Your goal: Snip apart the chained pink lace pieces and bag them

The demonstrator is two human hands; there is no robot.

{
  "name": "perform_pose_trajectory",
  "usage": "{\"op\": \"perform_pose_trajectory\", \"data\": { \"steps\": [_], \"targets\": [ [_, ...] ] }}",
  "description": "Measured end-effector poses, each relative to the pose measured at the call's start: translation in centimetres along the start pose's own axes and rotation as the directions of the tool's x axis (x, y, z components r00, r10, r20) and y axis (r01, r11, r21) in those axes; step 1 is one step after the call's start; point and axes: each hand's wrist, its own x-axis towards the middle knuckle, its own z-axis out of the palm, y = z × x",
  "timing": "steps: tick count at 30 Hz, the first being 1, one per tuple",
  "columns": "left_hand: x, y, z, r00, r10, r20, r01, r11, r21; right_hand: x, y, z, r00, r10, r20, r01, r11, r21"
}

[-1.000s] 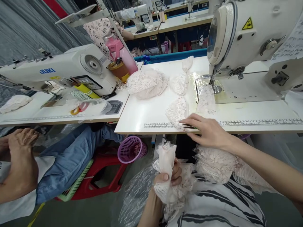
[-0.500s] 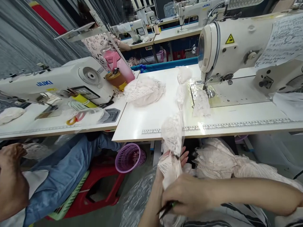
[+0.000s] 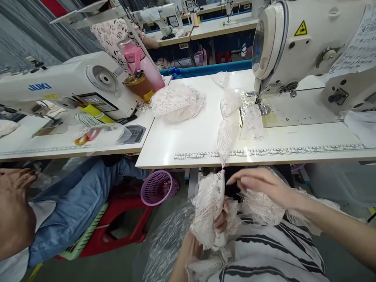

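My left hand (image 3: 221,221) is closed around a bunched piece of pale pink lace (image 3: 208,205) in front of my striped top. From the top of this piece a narrow link at the table edge joins it to more lace (image 3: 225,137) lying in a chain on the tabletop. To the right of the held lace, my right hand (image 3: 264,184) is stretched out with its fingers pointing left, near the link. No snips show in it now; its palm side is hidden. Another bundle of lace (image 3: 263,207) lies beneath my right hand on my lap.
A sewing machine (image 3: 299,51) stands at the right, with a lace piece (image 3: 252,121) near its needle. A lace heap (image 3: 178,102) lies left on the white table (image 3: 188,143). A purple basket (image 3: 151,190) is below. At the left sit a co-worker's hand (image 3: 14,178) and another machine (image 3: 70,82).
My right hand has moved up and right off the lace, and the dark snips it held are out of sight. My left hand has gathered the lace lower. The view has shifted slightly.
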Motion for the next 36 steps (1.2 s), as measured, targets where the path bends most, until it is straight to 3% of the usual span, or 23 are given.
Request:
{"op": "perform_pose_trajectory", "data": {
  "steps": [2,4,9,14,22,28,36],
  "targets": [
    [-0.6,-0.7,0.1,0.998,0.027,0.060,-0.021,0.996,-0.089,0.7,1.6,-1.5,0.991,0.113,-0.068,-0.122,0.983,-0.138],
    [-0.9,-1.1,0.2,0.995,0.043,0.085,-0.030,0.988,-0.150,1.6,3.3,-2.0,0.983,0.181,-0.008,-0.180,0.970,-0.166],
    [-0.6,-1.3,0.2,0.989,0.051,0.135,-0.022,0.977,-0.210,3.5,5.3,-0.9,0.971,0.201,0.130,-0.207,0.978,0.035],
    [-0.2,-1.2,0.4,0.990,0.052,0.134,-0.019,0.972,-0.233,4.5,5.3,0.0,0.974,0.152,0.165,-0.173,0.978,0.117],
    [-0.6,-1.1,0.3,0.994,0.040,0.101,-0.014,0.968,-0.249,4.0,5.7,-0.8,0.970,0.201,0.136,-0.217,0.970,0.113],
    [-0.4,-1.0,0.5,0.994,0.008,0.109,0.019,0.970,-0.244,4.8,4.8,-0.4,0.970,0.156,0.188,-0.186,0.971,0.153],
    [-0.7,-1.2,0.3,0.998,0.009,0.063,0.008,0.965,-0.263,4.4,4.0,0.4,0.981,0.166,0.101,-0.181,0.971,0.154]
  ]
}}
